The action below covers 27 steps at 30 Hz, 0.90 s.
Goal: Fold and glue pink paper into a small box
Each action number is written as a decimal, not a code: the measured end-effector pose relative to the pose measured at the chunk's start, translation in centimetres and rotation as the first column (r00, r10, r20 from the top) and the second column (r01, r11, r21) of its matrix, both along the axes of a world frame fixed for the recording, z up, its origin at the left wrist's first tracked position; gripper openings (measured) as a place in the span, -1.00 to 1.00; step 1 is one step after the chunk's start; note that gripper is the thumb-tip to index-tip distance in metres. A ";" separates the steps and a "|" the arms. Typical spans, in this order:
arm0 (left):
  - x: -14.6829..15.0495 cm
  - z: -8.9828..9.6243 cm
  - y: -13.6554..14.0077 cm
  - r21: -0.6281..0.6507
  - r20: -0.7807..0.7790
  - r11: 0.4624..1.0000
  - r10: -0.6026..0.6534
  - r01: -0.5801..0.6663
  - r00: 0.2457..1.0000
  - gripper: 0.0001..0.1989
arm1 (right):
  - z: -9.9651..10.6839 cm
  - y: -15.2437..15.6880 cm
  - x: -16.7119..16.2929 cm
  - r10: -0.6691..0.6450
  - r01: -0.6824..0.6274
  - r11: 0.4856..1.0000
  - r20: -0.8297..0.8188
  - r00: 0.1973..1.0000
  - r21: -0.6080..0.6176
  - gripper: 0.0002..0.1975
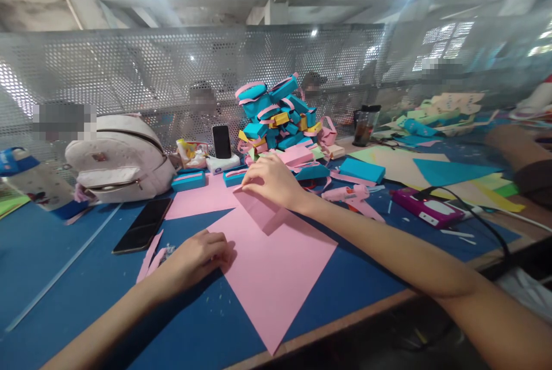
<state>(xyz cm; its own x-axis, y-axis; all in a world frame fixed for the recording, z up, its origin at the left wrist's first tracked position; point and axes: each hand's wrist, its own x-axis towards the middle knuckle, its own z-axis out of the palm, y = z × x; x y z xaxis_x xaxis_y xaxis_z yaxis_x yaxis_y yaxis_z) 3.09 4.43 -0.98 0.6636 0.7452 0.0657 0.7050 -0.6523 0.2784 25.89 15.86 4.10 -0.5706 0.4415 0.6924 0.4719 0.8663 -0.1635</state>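
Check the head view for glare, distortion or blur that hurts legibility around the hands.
Head view: ceiling lamps flare at the top, wide-angle bending curves the mesh screen and table edge; left hand, right hand and pink sheet are sharp, evenly lit, with soft shadows only.

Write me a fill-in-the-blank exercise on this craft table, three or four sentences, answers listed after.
1. Both hands rest on a large sheet of paper whose colour is ____.
2. The right hand presses down a folded ____ of that sheet.
3. The left hand lies at the sheet's edge, beside a dark ____ lying flat on the blue table.
4. Behind the right hand rises a pile of small paper boxes, mostly ____ with pink strips.

Missing words: pink; corner; phone; blue
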 end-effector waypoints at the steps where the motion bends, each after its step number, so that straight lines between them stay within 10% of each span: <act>1: 0.1 0.0 -0.1 0.031 -0.038 0.999 0.012 -0.011 0.999 -0.73 | 0.0 0.0 0.0 -0.001 0.001 1.000 -0.001 1.000 0.005 -0.94; 7: 0.8 0.2 -0.3 0.076 -0.029 0.983 0.168 -0.166 0.985 -0.84 | -0.2 0.1 -0.1 0.006 -0.006 1.000 0.001 1.000 0.025 -0.94; 20: 5.3 -0.3 0.1 -0.413 0.361 0.908 0.232 -0.068 0.903 -0.90 | 0.0 0.0 0.1 0.029 -0.028 0.999 -0.004 1.000 0.029 -0.95; 27: 5.4 -0.2 -0.1 -0.279 0.263 0.958 0.135 -0.059 0.955 -0.89 | -0.1 0.1 0.2 0.038 -0.038 0.999 -0.002 0.999 0.028 -0.96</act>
